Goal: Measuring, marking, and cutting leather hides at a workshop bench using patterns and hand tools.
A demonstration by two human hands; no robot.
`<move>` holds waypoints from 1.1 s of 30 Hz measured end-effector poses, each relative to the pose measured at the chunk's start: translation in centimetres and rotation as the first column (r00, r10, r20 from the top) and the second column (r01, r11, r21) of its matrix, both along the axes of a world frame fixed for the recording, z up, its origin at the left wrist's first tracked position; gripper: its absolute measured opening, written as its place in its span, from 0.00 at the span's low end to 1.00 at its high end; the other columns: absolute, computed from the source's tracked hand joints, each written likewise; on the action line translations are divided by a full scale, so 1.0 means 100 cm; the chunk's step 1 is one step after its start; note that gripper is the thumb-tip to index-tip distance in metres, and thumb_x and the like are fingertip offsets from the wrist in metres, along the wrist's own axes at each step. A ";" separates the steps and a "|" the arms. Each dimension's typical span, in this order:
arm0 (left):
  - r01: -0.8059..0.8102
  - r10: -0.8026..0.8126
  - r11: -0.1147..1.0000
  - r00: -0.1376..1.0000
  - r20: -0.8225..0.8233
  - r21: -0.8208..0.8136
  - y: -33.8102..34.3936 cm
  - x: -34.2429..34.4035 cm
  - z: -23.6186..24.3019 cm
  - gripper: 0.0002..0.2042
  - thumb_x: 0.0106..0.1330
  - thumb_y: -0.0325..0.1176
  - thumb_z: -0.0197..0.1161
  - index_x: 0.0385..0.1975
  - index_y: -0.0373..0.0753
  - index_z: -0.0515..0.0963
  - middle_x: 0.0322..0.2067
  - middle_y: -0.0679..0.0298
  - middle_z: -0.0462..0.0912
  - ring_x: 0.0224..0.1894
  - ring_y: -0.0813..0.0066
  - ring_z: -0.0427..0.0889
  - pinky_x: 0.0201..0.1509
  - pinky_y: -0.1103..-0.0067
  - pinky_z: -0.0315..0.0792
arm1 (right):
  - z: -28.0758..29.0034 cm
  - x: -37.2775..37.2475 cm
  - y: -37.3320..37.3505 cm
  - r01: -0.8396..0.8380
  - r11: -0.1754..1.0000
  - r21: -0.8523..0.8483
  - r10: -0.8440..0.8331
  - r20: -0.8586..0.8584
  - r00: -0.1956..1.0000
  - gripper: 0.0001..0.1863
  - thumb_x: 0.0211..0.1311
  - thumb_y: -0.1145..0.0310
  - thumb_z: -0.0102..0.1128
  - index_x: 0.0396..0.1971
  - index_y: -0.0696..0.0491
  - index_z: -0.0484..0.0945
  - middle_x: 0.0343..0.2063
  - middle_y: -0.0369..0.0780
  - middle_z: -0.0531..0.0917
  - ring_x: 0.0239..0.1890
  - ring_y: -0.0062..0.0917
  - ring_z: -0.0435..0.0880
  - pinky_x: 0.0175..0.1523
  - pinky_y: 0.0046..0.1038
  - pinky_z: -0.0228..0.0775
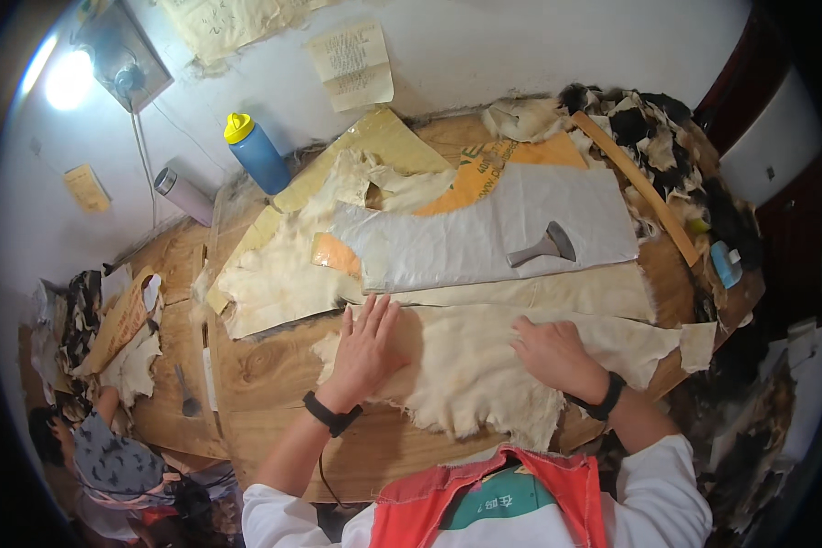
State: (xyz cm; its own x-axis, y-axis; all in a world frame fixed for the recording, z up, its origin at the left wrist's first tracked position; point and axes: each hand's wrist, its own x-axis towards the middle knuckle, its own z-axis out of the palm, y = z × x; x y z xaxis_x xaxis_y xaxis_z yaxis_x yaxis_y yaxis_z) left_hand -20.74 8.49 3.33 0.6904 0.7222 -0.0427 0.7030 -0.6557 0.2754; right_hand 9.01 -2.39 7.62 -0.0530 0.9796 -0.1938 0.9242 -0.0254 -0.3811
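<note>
A pale cream hide (466, 365) with ragged edges lies on the wooden table in front of me. My left hand (367, 345) rests flat on its left part, fingers spread and pointing away. On the hide's middle, my right hand (554, 354) is closed, its fingers curled down to the surface; what they hold, if anything, is hidden. Just beyond runs a straight cut edge, with another pale hide (292, 274) behind it. A grey-white sheet pattern (447, 247) covers part of that one. On the pattern lies a knife with a fan-shaped blade (543, 245).
A blue bottle with a yellow lid (260, 155) and a metal flask (183, 196) stand by the wall. Fur scraps (658, 137) heap at the right beside a wooden strip (635, 187). More scraps (110, 329) lie left, near another person (119, 457) and a dark tool (187, 393).
</note>
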 end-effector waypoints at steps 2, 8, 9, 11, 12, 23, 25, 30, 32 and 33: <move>-0.016 0.019 0.999 0.998 0.062 -0.048 0.000 0.003 -0.003 0.50 0.51 0.46 0.74 0.71 0.38 0.50 0.70 0.52 0.54 0.74 0.54 0.50 0.73 0.50 0.43 | 0.007 -0.020 0.024 -0.043 0.998 0.035 0.048 -0.159 0.986 0.19 0.61 0.61 0.57 0.48 0.57 0.71 0.23 0.53 0.81 0.34 0.48 0.83 0.37 0.46 0.72; -0.081 0.111 0.970 0.987 0.120 -0.229 -0.001 0.008 -0.007 0.56 0.49 0.45 0.76 0.72 0.34 0.43 0.72 0.50 0.49 0.75 0.53 0.45 0.73 0.49 0.43 | -0.040 -0.076 0.087 -0.066 0.952 -0.300 -0.238 -0.857 0.456 0.23 0.64 0.67 0.57 0.58 0.54 0.70 0.17 0.36 0.75 0.16 0.23 0.73 0.25 0.26 0.65; -0.080 0.120 0.964 0.981 0.150 -0.252 -0.002 0.006 -0.007 0.56 0.49 0.45 0.77 0.72 0.35 0.44 0.72 0.49 0.48 0.75 0.53 0.45 0.73 0.49 0.43 | -0.041 -0.080 0.094 -0.095 0.899 -0.428 -0.361 -0.846 0.392 0.22 0.63 0.68 0.58 0.56 0.54 0.71 0.16 0.31 0.72 0.17 0.19 0.70 0.23 0.23 0.62; -0.060 0.100 0.971 0.981 0.163 -0.233 -0.002 0.004 -0.011 0.55 0.49 0.46 0.76 0.72 0.37 0.45 0.72 0.48 0.47 0.75 0.51 0.45 0.72 0.47 0.43 | -0.049 -0.081 0.103 -0.139 0.827 -0.545 -0.478 -0.811 0.337 0.21 0.62 0.69 0.59 0.55 0.55 0.72 0.16 0.26 0.69 0.18 0.14 0.67 0.22 0.20 0.60; -0.032 0.071 0.976 0.982 0.175 -0.214 -0.002 0.004 -0.012 0.53 0.50 0.48 0.75 0.72 0.40 0.47 0.72 0.46 0.47 0.75 0.49 0.44 0.72 0.46 0.44 | -0.056 -0.079 0.107 -0.187 0.791 -0.583 -0.520 -0.801 0.299 0.18 0.62 0.69 0.59 0.52 0.54 0.72 0.15 0.27 0.68 0.16 0.13 0.66 0.20 0.19 0.56; -0.006 -0.005 0.991 0.997 -0.081 -0.136 -0.005 0.014 0.001 0.46 0.53 0.57 0.69 0.70 0.45 0.56 0.71 0.41 0.46 0.74 0.43 0.43 0.70 0.44 0.45 | -0.049 -0.006 0.072 -0.110 0.671 -0.733 -0.684 -0.669 0.290 0.08 0.66 0.69 0.56 0.26 0.51 0.71 0.12 0.28 0.65 0.12 0.12 0.60 0.14 0.18 0.48; 0.001 -0.014 0.990 0.996 -0.090 -0.141 -0.006 0.018 0.003 0.46 0.53 0.56 0.68 0.70 0.45 0.56 0.71 0.41 0.46 0.74 0.43 0.43 0.70 0.45 0.45 | -0.065 0.026 0.048 -0.014 0.630 -0.777 -0.764 -0.622 0.169 0.09 0.66 0.68 0.56 0.25 0.51 0.70 0.12 0.29 0.65 0.11 0.13 0.59 0.14 0.19 0.46; -0.028 0.016 0.994 0.993 -0.118 -0.104 -0.009 0.016 0.000 0.46 0.55 0.58 0.65 0.71 0.43 0.53 0.72 0.43 0.45 0.75 0.45 0.42 0.72 0.46 0.43 | -0.061 0.096 -0.007 0.192 0.525 -0.829 -0.851 -0.516 0.098 0.11 0.65 0.67 0.58 0.24 0.52 0.69 0.12 0.30 0.64 0.12 0.14 0.56 0.15 0.21 0.44; -0.038 0.025 0.994 0.992 -0.127 -0.103 -0.009 0.015 -0.002 0.48 0.56 0.59 0.64 0.72 0.41 0.50 0.73 0.44 0.44 0.75 0.46 0.41 0.72 0.46 0.42 | -0.064 0.124 -0.027 0.280 0.489 -0.826 -0.872 -0.468 0.142 0.12 0.65 0.63 0.60 0.24 0.51 0.70 0.13 0.30 0.64 0.13 0.14 0.55 0.15 0.23 0.43; -0.009 -0.003 0.995 0.993 -0.117 -0.098 -0.009 0.016 -0.002 0.48 0.56 0.59 0.64 0.72 0.41 0.50 0.73 0.44 0.44 0.75 0.46 0.41 0.72 0.46 0.42 | -0.067 0.136 -0.035 0.301 0.485 -0.821 -0.874 -0.471 0.122 0.12 0.65 0.63 0.60 0.24 0.51 0.70 0.13 0.30 0.64 0.13 0.14 0.55 0.15 0.23 0.43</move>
